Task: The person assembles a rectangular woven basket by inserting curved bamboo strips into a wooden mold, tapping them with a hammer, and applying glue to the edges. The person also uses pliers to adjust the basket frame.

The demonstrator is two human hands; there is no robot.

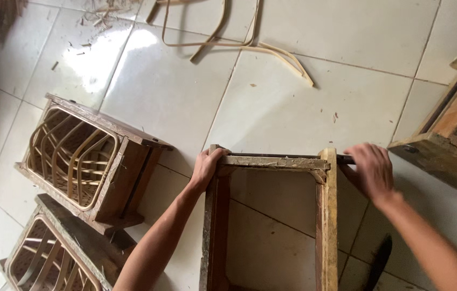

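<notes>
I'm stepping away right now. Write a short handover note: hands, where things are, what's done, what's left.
Left hand grips the far-left corner of the empty wooden frame on the tiled floor.
Right hand is at the far-right corner, on a dark bar sticking out there.
Two frames with woven rattan lie to the left; loose strips lie ahead.
This frame holds no rattan yet.

To our left we see 2 wooden moulds with bent rattan ribs inside: the upper mould (pixel 91 161) lies tilted on the white tiled floor (pixel 314 108), and the lower mould (pixel 56 258) sits just below it, touching. Loose rattan strips (pixel 239 46) curl near the top. A wooden box (pixel 455 129) shows at our right edge, and a dark blade (pixel 378 261) lies near the bottom.
</notes>
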